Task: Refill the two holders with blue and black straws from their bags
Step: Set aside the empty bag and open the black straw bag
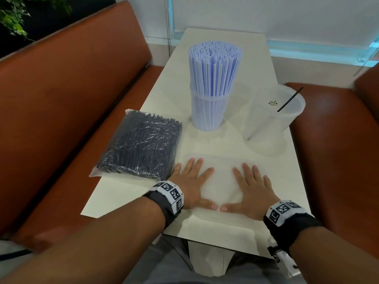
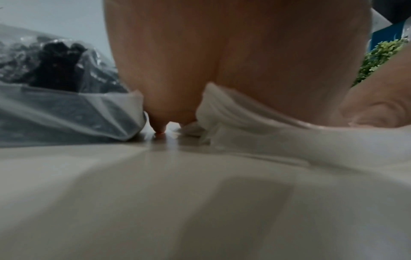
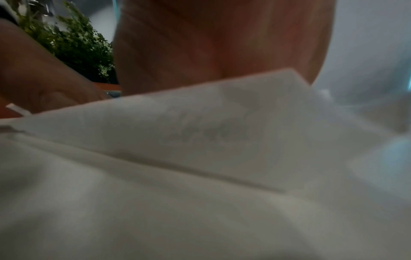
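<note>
Empty bag — flat under both spread hands.

Bare table at near left; bag of black straws and two holders crowd beyond.

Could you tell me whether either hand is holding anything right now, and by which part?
Nothing is gripped: the left hand and right hand press flat on the empty clear bag.

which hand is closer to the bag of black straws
Left. The left hand lies flat right beside the bag of black straws; the right hand lies farther off, beyond the left.
</note>
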Demonstrator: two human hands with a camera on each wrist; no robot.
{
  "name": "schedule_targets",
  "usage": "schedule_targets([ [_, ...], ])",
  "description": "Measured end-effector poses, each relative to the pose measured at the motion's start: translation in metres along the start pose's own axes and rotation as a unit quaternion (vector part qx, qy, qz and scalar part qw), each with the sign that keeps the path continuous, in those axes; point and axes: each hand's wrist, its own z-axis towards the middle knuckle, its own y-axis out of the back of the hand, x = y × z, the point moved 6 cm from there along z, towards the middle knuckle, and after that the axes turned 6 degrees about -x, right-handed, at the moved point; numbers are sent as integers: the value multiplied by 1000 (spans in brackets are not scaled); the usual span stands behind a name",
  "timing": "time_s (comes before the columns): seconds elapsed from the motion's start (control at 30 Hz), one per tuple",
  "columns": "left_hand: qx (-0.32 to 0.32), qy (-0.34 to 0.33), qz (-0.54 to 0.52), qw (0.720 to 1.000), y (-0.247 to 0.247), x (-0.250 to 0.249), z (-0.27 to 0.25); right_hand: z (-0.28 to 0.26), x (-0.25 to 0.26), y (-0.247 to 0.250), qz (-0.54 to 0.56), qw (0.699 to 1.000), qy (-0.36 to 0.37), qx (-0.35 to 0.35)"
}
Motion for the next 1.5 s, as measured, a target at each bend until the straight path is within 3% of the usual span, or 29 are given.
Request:
schedule_targets([
  [0.2,0,6,2,1000,1,-5,-3,-2,4,5,13,1000,-14,3],
  [0.33,-33,-17,-8,999,13,-8,-8,-1,14,22,-17,998,-49,38],
  [0.4,-80,-14,-54,995,30,-5,-14,2,25,41,-53,996,-53,49],
  [0.47,-172,2,-136,976,57,6,-22,8,41,69,-56,997,-40,33],
  [0.57,-308,27,-205,929,98,40,-37,23,77,111,95,995,-6,-10],
  [0.67,-375,103,-207,898,127,94,-47,43,129,130,311,949,14,-59],
  [0.73,-357,200,-169,897,131,135,-49,56,160,122,395,918,-11,-40],
  [0.8,-289,307,-128,898,118,171,-51,63,183,108,449,892,-45,-14],
  [0.9,-195,398,-163,881,82,206,-56,69,202,92,456,887,-74,3],
  [1.03,-199,401,-227,865,63,215,-56,77,214,86,393,917,-66,5],
  [1.17,-268,383,-242,850,81,209,-64,81,216,86,441,895,-64,-14],
  [1.3,-393,353,-295,796,114,193,-82,80,216,103,524,849,-15,-66],
  [1.4,-500,320,-348,725,131,172,-110,64,209,123,581,806,49,-103],
  [1.5,-567,237,-443,652,145,144,-137,32,189,154,631,752,116,-151],
])
